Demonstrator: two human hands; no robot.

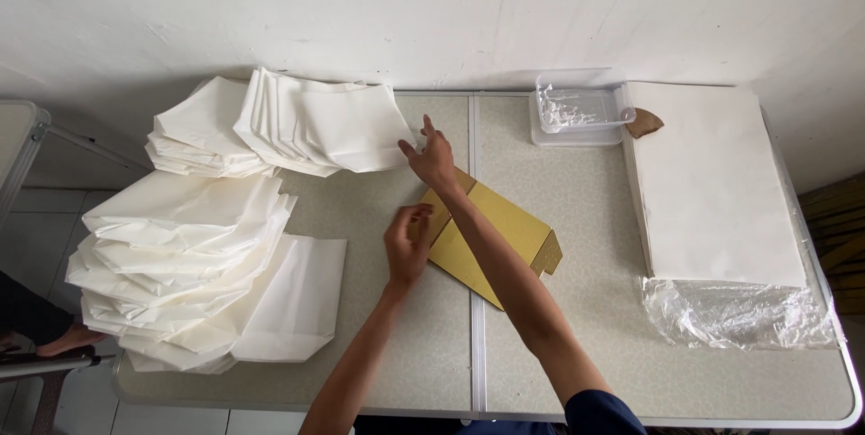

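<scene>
Cardboard of a yellow-brown colour, a flat template (pixel 505 232), is seen lying at an angle near the middle of the table (pixel 595 345), across the seam between its two halves. Its upper left edge is touched by the left hand (pixel 407 246), whose fingers (pixel 420 211) are curled loosely together over that edge; whether anything is pinched between them cannot be told. The right hand (pixel 434 160) is stretched across the template toward the back of the table, and its fingers are spread apart, their tips laid on the corner of the nearest white paper bag in a fanned pile (pixel 320 124). The right forearm is laid over the cardboard and part of it is hidden.

A second pile of folded white bags (pixel 203 133) is set just to the left of the fanned one, and a larger, overlapping heap (pixel 189 264) is spread along the left end of the table. At the back, right of the seam, a clear plastic tub (pixel 581 106) is placed, with a small brown scrap (pixel 645 122) just beside it. A tall stack of white sheets (pixel 712 183) is kept along the right side, with crumpled clear plastic wrap (pixel 734 313) at its near end.
</scene>
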